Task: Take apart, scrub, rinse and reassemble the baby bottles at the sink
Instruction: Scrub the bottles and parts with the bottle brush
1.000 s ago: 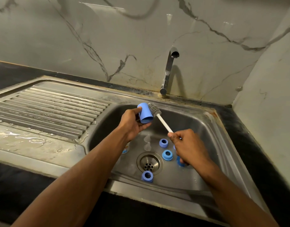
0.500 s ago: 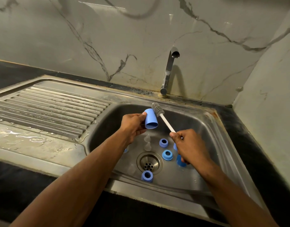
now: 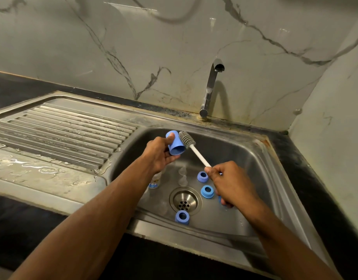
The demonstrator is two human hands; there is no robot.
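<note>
My left hand (image 3: 157, 153) grips a blue bottle cap (image 3: 175, 143) above the left part of the sink basin, its open end facing down and right. My right hand (image 3: 232, 183) holds the white handle of a bottle brush (image 3: 196, 150); the grey bristle head lies against the cap's right side. Three blue screw rings lie on the basin floor: one (image 3: 202, 176) by my right thumb, one (image 3: 207, 191) right of the drain, one (image 3: 182, 217) at the front. Clear teats (image 3: 182, 174) stand behind the drain. A clear bottle (image 3: 155, 182) lies partly hidden under my left wrist.
The steel sink basin (image 3: 244, 150) has a round drain (image 3: 185, 201) in the middle. A tap (image 3: 211, 87) stands at the back, with no water running. A wet ribbed draining board (image 3: 58, 130) stretches to the left. Dark countertop (image 3: 307, 164) borders the right side.
My left hand has lifted the cap a little and tipped it back, and the brush head has slid along the cap's outer side. My right hand has barely shifted.
</note>
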